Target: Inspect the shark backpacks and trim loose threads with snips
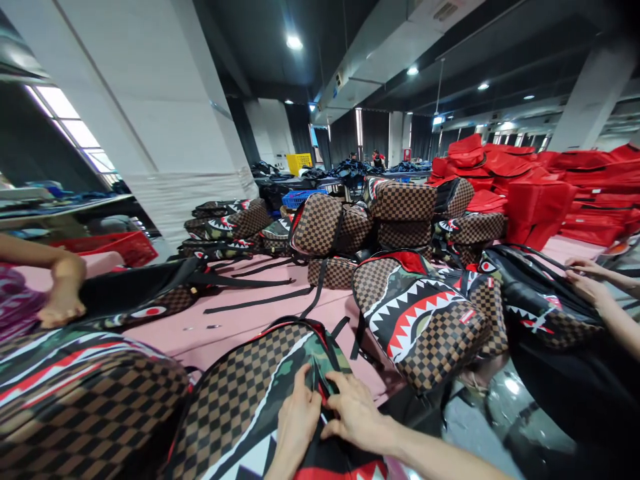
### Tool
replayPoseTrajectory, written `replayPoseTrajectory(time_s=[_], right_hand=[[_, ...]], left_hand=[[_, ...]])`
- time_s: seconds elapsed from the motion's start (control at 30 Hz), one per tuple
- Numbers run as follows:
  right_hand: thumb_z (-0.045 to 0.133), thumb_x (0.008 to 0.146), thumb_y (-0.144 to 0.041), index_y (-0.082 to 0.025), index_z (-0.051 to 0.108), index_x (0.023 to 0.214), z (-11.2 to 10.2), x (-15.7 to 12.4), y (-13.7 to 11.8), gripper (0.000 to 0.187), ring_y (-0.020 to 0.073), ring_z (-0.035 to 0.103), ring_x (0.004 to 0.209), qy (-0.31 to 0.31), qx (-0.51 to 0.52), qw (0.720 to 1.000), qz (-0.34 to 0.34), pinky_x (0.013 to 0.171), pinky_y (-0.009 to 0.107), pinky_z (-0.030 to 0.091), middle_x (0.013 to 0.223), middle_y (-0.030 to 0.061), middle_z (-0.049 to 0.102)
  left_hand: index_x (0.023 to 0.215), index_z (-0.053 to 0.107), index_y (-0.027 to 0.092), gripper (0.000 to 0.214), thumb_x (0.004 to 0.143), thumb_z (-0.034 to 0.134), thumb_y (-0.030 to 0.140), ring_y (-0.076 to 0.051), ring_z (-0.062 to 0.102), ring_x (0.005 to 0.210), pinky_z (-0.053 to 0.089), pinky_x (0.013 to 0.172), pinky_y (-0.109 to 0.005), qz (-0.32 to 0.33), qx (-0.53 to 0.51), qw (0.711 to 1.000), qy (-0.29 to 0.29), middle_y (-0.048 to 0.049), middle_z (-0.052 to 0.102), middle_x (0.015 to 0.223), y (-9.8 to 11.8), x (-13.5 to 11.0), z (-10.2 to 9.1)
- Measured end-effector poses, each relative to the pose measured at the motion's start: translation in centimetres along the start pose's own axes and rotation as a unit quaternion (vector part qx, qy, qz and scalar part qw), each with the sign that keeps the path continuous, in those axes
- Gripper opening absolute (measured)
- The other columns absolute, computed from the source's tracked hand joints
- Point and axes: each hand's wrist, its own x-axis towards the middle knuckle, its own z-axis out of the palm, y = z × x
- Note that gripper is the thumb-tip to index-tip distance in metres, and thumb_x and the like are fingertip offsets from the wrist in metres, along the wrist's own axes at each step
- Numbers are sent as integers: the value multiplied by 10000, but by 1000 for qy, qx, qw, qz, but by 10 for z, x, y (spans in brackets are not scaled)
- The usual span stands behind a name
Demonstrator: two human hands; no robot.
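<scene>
In the head view, a backpack (240, 380) with brown-and-black checks, a camouflage patch and printed shark teeth lies in front of me. My left hand (299, 417) is closed at its front panel, fingers pinching the material. Across from it, my right hand (356, 412) is curled onto the same panel, with thumb and fingers bent around a fold near a red strip. Between the two hands shows a thin dark pointed shape, too small to name. The lower part of the backpack is cut off by the frame.
Similar backpacks lie left (100, 393) and right (425, 327) on a pink table (270, 293), with more stacked behind (405, 200). Red bags (540, 207) are heaped at right. One person's arm (65, 280) is at left; another person's hands (590, 280) hold a backpack at right.
</scene>
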Motion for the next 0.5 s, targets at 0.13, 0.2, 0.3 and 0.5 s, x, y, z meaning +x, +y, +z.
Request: replayPoseTrajectory(time_s=[0.13,0.2,0.3,0.5], right_hand=[[645,727,-219,-261,728,780,11,-2,-9,107,236,532,1107,74,107,986,102,945,384,406,1261,1,538],[630,732,-187,-246,713,725,19,-3,-7,103,233,509,1139,136,128,976,113,962,382,393,1184,14,579],[570,787,-192,-242,671,759,33,-14,6,116,240,463,1179,207,89,974,-2,977,433,366,1008,34,637],[381,921,-401,-247,599,779,66,-66,42,302,170,606,813,148,27,968,-200,711,303,485,748,27,639]], left_hand=[[1308,341,166,489,822,348,119,-182,640,764,369,636,-248,12,4,1000,-7,16,627,685,1,3,-3],[1305,348,166,487,820,344,119,-176,642,774,375,635,-239,15,-4,1000,-11,11,636,695,-1,5,-4],[1308,344,164,492,818,339,119,-172,651,788,396,654,-231,4,-4,999,-36,-4,660,736,-3,8,-6],[1392,266,164,547,848,321,177,-278,651,904,438,752,-354,-32,132,990,-44,-132,683,958,3,5,6]])
